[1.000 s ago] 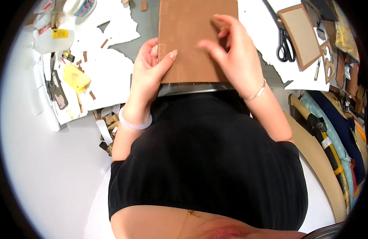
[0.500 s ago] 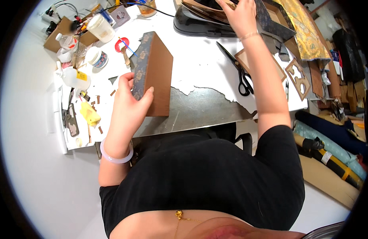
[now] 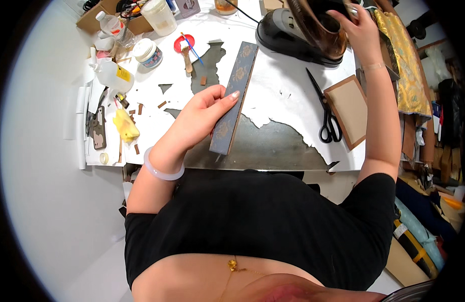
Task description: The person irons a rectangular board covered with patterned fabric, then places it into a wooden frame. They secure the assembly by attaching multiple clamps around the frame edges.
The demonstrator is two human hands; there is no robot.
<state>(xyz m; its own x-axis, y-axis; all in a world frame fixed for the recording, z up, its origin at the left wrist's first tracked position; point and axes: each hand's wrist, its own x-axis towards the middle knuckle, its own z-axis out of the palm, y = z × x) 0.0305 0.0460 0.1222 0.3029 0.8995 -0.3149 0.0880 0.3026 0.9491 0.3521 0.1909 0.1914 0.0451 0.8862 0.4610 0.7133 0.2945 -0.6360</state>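
My left hand [image 3: 207, 110] grips a flat board or box [image 3: 235, 98] standing edge-up, showing a narrow blue-grey side with a gold floral pattern. It is held over the bare grey metal part of the tabletop. At the upper right, my right hand [image 3: 363, 35] is closed on the glossy bronze-brown upper part [image 3: 323, 30] of a black corded appliance [image 3: 280, 43]; the exact grip is partly hidden at the frame's edge. Black scissors [image 3: 329, 121] lie below it beside a brown-framed beige panel [image 3: 348, 113].
A brush [image 3: 187, 63] with a red dish, a white jar [image 3: 148, 54], bottles [image 3: 116, 75], a yellow object [image 3: 125, 126], a phone [image 3: 99, 128] and scraps cover the left of the worktable [image 3: 272, 95]. Yellow patterned fabric [image 3: 408, 70] and material rolls [image 3: 413, 226] crowd the right.
My right hand has left the brown board's face and moved up-right onto the appliance. The board has turned in my left hand, so its patterned edge now faces up.
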